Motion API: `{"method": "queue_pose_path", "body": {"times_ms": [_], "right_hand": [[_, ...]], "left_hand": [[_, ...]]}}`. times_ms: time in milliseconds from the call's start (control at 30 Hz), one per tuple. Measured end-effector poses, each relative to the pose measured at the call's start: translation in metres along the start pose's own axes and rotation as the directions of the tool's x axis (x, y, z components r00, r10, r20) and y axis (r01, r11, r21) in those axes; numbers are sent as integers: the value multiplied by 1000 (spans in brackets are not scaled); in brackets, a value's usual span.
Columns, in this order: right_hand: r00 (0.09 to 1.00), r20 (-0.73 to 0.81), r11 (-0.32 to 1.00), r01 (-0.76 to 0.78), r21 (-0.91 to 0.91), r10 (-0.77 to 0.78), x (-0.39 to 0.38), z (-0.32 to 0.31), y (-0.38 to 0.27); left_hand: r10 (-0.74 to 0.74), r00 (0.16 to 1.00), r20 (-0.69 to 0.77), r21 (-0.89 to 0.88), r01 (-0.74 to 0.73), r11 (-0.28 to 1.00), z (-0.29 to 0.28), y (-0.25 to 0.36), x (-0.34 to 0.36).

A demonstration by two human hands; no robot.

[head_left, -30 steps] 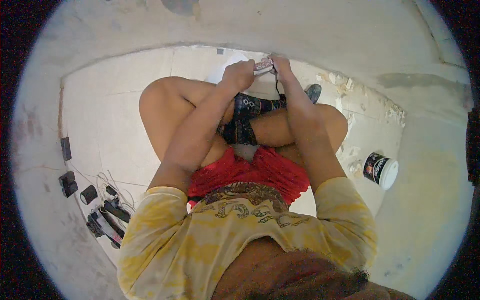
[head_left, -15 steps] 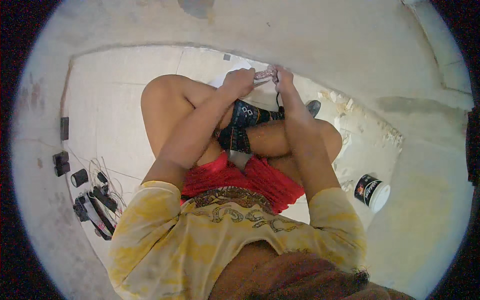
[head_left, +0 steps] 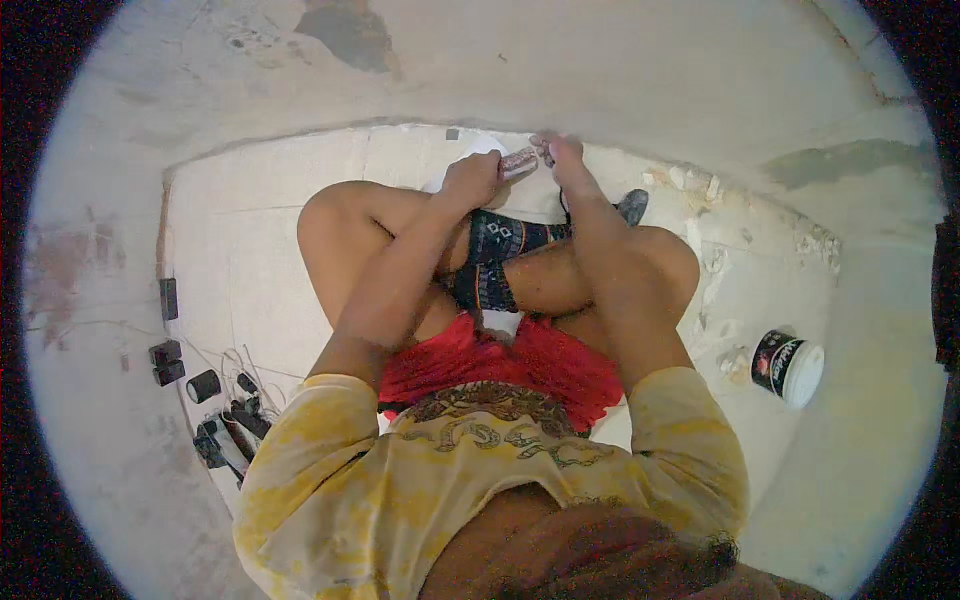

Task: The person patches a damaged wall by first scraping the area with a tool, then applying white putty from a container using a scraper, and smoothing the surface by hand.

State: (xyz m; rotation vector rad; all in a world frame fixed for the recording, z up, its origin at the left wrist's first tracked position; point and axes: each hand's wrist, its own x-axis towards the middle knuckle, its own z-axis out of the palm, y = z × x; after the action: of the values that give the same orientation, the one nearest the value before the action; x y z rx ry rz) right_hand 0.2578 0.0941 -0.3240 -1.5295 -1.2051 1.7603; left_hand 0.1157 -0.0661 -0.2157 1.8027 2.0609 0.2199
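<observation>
At the upper centre of the frame, the left hand (head_left: 472, 182) grips one end of a speckled reddish bar (head_left: 519, 162), its fingers closed around that end and its knuckles facing upward. The bar projects from the fist toward the right of the frame and tilts slightly upward. Just beside its free end is the right hand (head_left: 566, 158), with its fingers bent and directed toward the left of the frame; whether these fingers touch the bar or clamp anything small cannot be told at this size. The left forearm (head_left: 385, 285) runs diagonally from the lower left to the upper centre, passing above the bent left leg. The right forearm (head_left: 625, 285) rises from the lower right and inclines to the left, so that both hands meet near the base of the wall (head_left: 560, 60). A white sheet-like item (head_left: 487, 145) lies partly hidden behind the left hand. Below the right hand, a thin dark cord (head_left: 563, 205) hangs near the patterned dark sock (head_left: 495, 240). A black-and-white bucket (head_left: 788, 368) is on the floor (head_left: 260, 240) at the right of the frame; dark devices with pale cables (head_left: 250, 400) are grouped at the lower left.
</observation>
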Motion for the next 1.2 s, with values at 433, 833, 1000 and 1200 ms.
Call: {"method": "queue_pose_path", "body": {"times_ms": [433,833,1000,1200], "right_hand": [[982,40,976,189,-113,-185,-28,-15,-34],[901,277,876,404,-263,-333,-115,3,-45],[897,436,984,137,-112,-75,-154,5,-57],[873,350,936,349,37,-339,-158,-3,-38]], "left_hand": [[-10,1000,-14,-59,10,998,-12,14,3],[-81,964,-255,-369,-20,929,-20,-8,-10],[-91,987,-134,-458,20,889,-26,-4,-14],[-130,880,-458,-521,-147,841,-25,6,-12]]}}
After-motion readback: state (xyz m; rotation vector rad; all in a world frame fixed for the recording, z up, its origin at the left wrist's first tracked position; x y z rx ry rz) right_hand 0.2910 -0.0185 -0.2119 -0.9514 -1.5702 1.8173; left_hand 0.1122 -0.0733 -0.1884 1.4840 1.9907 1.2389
